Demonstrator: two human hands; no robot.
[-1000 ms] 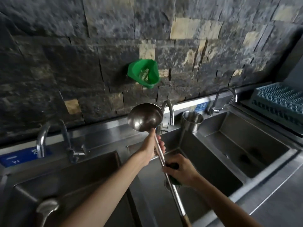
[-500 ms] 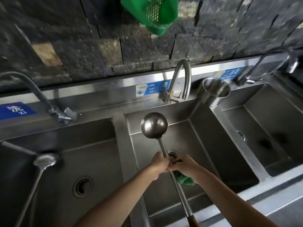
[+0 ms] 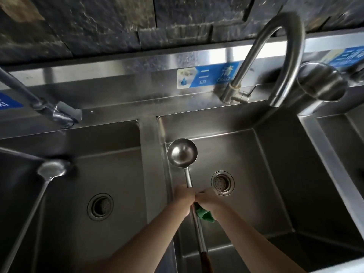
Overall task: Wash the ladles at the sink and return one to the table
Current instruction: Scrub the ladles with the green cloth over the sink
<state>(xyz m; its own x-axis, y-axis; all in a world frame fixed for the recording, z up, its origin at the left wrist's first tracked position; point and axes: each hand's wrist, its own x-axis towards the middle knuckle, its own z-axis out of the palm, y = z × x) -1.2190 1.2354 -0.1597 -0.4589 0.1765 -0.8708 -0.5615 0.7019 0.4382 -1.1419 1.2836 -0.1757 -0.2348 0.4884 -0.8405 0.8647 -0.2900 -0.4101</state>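
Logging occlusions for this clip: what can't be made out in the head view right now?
- Ladle handle end: cut off by the bottom edge.
- Green cloth: mostly hidden under the right hand.
- Fingers of the left hand: on the far side of the handle.
- Second ladle in the left basin: bowl blurred.
- Steel cup: blurred, contents unreadable.

On the steel backsplash (image 3: 137,75) at upper centre, a blue-and-white label (image 3: 208,75) reads "二清" with "ER" beneath, while blue labels at the left edge (image 3: 7,102) and upper right (image 3: 348,56) are too cut off or blurred to read.
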